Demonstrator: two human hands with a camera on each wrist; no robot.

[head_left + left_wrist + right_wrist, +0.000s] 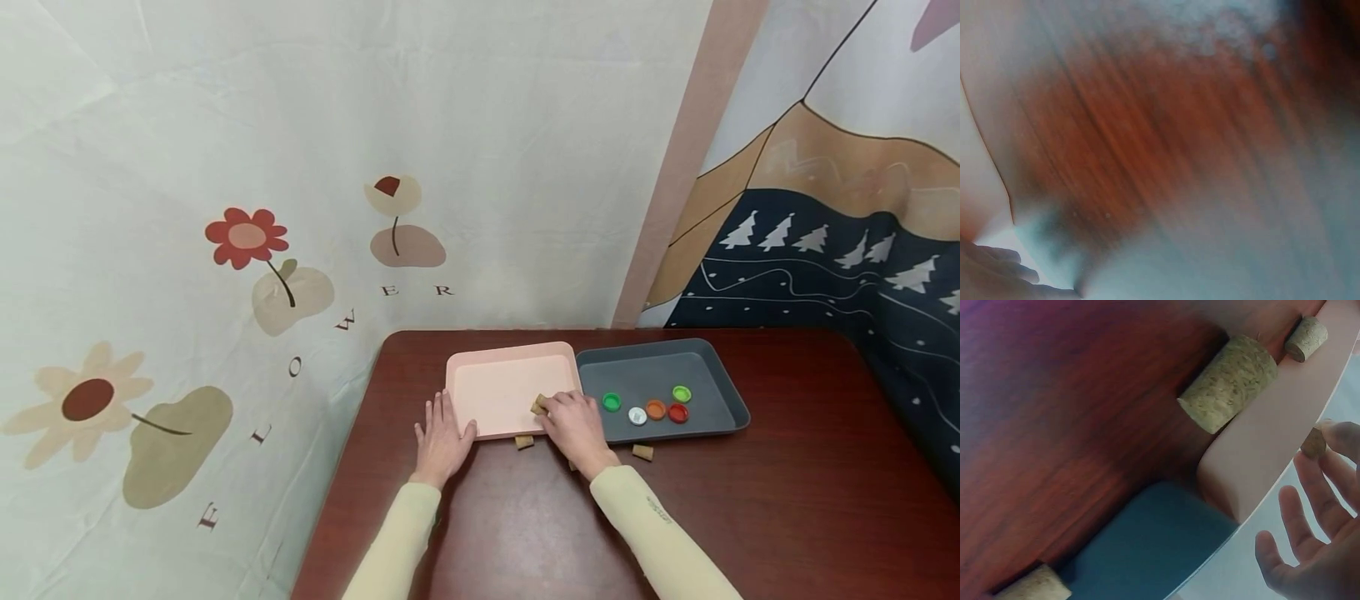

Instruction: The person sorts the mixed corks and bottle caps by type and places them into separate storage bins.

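Observation:
A cork [538, 404] is pinched between the thumb and fingers of my right hand [576, 427], above the near right part of the pink tray [510, 354]. The right wrist view also catches this held cork [1314, 444] at the fingertips. My left hand [442, 440] lies against the tray's near left corner, fingers extended. On the table by the near rim sits another cork [524, 442]. One more cork [572, 466] is mostly hidden under my right wrist, and a third loose cork [642, 452] lies before the grey tray [712, 371].
The grey tray adjoins the pink one on the right and holds several round caps: green [611, 402], white [637, 416], orange [656, 409], red [678, 413] and lime [681, 393]. A wall cloth hangs behind the dark wooden table [787, 500]. The left wrist view is blurred.

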